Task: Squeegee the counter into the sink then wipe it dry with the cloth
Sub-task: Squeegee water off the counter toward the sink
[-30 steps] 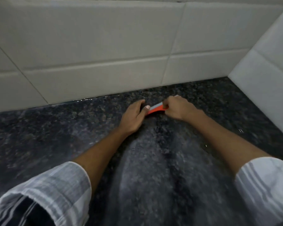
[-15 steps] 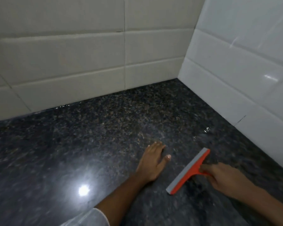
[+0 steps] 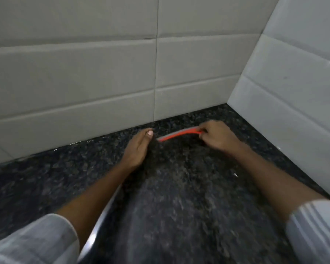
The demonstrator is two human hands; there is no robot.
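Note:
An orange squeegee (image 3: 176, 135) with a grey blade lies across the dark speckled granite counter (image 3: 179, 197), close to the back wall. My right hand (image 3: 218, 137) grips its handle at the right end, fingers curled round it. My left hand (image 3: 138, 149) rests flat on the counter just left of the blade, fingers straight, its thumb near the blade's left tip. No sink or cloth shows in this view.
Pale tiled walls meet in a corner: the back wall (image 3: 84, 82) runs along the counter's far edge, the side wall (image 3: 293, 92) closes the right. A wet glint sits at the base of the back wall (image 3: 75, 143). Striped sleeves cover both upper arms.
Half a second ago the squeegee lay near me, angled on the counter; now both hands have reached far forward and the blade sits by the back wall.

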